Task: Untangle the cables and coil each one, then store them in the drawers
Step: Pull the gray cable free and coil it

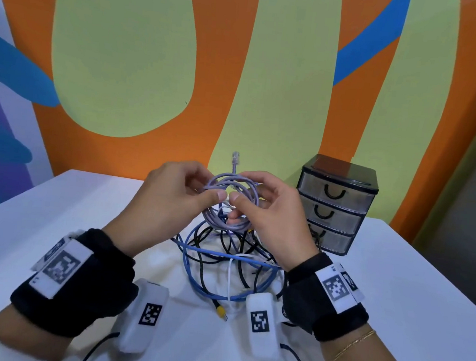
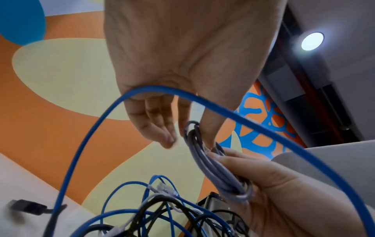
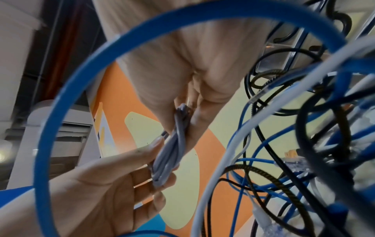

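A lilac network cable, wound into a small coil, is held above the table between both hands. My left hand pinches its left side with thumb and fingers; my right hand grips its right side, fingers curled through the loops. One clear plug sticks up from the coil. In the left wrist view the coil runs from my left hand down into the right palm. The right wrist view shows the coil pressed between both hands. A tangle of blue, black and white cables lies below.
A small black three-drawer unit, all drawers closed, stands at the back right of the white table. A blue cable loop arches close under both wrists. A yellow-tipped plug lies at the tangle's near edge. The painted wall stands behind.
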